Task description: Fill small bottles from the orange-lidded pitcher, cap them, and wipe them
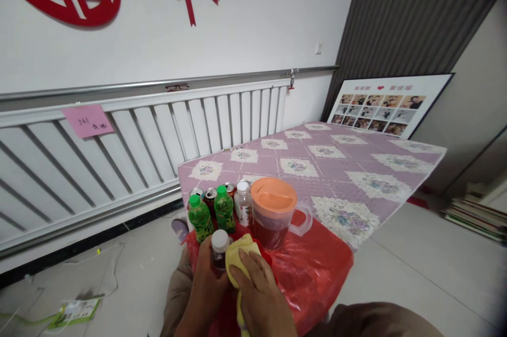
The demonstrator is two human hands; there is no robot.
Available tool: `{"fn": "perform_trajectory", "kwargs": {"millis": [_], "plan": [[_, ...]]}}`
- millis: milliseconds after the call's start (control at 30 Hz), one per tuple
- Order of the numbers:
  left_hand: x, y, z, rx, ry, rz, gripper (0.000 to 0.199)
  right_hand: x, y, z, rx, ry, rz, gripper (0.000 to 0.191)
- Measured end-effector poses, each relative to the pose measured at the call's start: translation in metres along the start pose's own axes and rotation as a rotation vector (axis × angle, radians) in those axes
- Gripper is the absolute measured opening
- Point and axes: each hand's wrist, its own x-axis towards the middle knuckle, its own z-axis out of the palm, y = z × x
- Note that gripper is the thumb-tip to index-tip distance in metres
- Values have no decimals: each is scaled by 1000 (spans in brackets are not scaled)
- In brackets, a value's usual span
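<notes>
White-capped bottle (pixel 220 246): upright, dark contents below the cap; located in front of the green bottles, inside my left hand's grip.
Left hand (pixel 209 273): fingers curled around the bottle's side, closed to its width; the far fingertips are hidden.
Right hand (pixel 259 279): fingers bent over the yellow cloth (pixel 238 259), gripping it in a bunch; thumb position is partly hidden.
Yellow cloth: folded, directly beside the bottle's right side; one end hangs below my right hand. I cannot tell how much of it touches the bottle.
Pitcher (pixel 271 226): translucent body, orange lid (pixel 274 195) seated, handle directed right; stands beyond my right hand.
Green bottles (pixel 201 219): two units, upright, green caps fitted.
Clear bottle (pixel 243 204): white cap fitted, red-marked label; upright between the green bottles and the pitcher.
Cans (pixel 210 195): grouped behind the green bottles, tops visible, partly covered.
Red plastic (pixel 312 268): wrinkled, glossy; extends under the pitcher and to its right.
Tablecloth (pixel 297 165): purple with pale floral diamonds, beyond the red plastic.
Radiator (pixel 198 131): white, against the wall; glasses (pixel 177 87) rest along its top, pink note (pixel 87 121) attached at left.
</notes>
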Motion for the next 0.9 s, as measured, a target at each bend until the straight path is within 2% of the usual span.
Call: {"fn": "perform_trajectory", "kwargs": {"millis": [133, 233, 333, 467, 733, 900], "plan": [[2, -3, -2, 33, 30, -36, 60, 16, -2, -7, 73, 143, -43, 54], [2, -9, 0, 42, 35, -7, 62, 30, 0, -17, 123, 210, -66, 53], [3, -14, 2, 56, 44, 27, 59, 45, 5, -21, 197, 205, -65, 55], [3, -12, 2, 73, 53, 27, 58, 56, 14, -13, 327, 173, -21, 55], [0, -3, 2, 91, 51, 5, 59, 33, 22, 18, 322, 127, 91, 56], [0, -7, 4, 95, 46, -10, 59, 21, 18, 17, 348, 217, 100, 54]]}}
